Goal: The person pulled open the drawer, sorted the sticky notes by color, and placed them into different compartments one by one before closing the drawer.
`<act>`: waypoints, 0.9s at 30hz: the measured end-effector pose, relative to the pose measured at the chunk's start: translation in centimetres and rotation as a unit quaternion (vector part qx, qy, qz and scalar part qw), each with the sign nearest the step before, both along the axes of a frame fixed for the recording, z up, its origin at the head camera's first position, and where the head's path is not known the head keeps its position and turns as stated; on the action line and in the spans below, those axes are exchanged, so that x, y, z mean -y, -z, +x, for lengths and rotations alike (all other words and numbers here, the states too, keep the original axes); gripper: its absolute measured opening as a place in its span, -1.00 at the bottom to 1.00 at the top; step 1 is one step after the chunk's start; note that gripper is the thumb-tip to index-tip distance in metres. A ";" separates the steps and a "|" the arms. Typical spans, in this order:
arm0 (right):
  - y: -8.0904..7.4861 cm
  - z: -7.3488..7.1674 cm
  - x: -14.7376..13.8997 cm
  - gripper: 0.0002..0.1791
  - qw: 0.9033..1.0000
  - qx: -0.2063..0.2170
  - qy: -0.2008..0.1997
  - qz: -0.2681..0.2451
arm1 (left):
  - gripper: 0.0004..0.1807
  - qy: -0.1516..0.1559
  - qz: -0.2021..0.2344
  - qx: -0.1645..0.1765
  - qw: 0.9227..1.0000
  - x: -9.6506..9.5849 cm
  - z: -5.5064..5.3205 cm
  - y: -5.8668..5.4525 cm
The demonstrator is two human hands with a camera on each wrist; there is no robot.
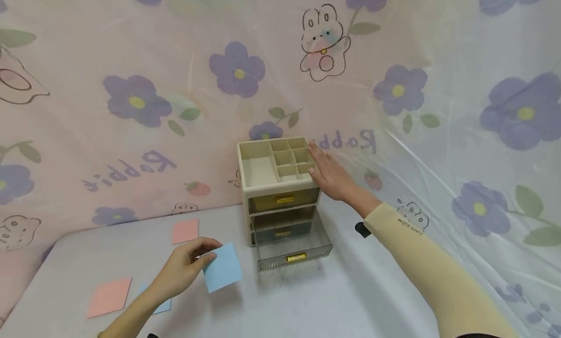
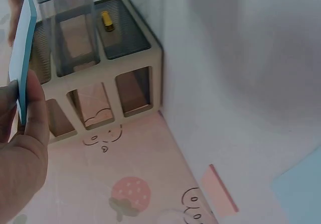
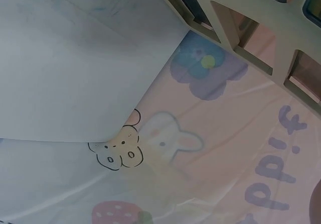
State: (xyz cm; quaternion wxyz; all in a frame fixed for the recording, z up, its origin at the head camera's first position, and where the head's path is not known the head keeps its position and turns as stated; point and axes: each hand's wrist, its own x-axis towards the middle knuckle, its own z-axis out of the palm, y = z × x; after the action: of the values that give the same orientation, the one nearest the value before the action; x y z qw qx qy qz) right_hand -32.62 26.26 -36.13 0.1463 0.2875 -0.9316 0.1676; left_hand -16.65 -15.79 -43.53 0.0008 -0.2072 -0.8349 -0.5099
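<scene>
My left hand (image 1: 186, 265) pinches a light blue square sticky-note pad (image 1: 222, 269) between thumb and fingers, raised over the table left of the drawer organizer. In the left wrist view, the blue pad (image 2: 24, 53) appears nearly edge-on, showing its thickness. The cream drawer organizer (image 1: 280, 188) has a divided open top. Its clear grey middle drawer (image 1: 313, 254), with a gold handle, is pulled out, while the upper drawer (image 1: 263, 203) is closed. My right hand (image 1: 332, 175) rests with extended fingers on the organizer's top right edge. In the right wrist view, the organizer's side (image 3: 281, 23) shows cut-out openings.
One pink square pad (image 1: 185, 231) lies behind my left hand, another pink pad (image 1: 109, 296) at the left. A blue pad (image 1: 163, 306) is partly hidden under my left forearm. A patterned curtain (image 1: 175, 50) hangs behind the white table (image 1: 350, 299). A small black object (image 1: 362, 229) appears beside the right sleeve.
</scene>
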 end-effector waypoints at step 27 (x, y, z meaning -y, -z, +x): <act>0.0 -0.4 -0.3 -0.24 1.000 0.003 -0.004 0.003 | -0.75 -0.062 0.049 -0.029 0.996 -5.3 -1.6 -4.0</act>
State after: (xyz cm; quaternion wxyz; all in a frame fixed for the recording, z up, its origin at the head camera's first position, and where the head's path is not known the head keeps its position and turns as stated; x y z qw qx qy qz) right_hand -33.00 26.58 -36.12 0.1418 0.2907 -0.9315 0.1662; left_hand -18.24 -10.53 -39.51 0.0664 -0.1695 -0.8199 -0.5428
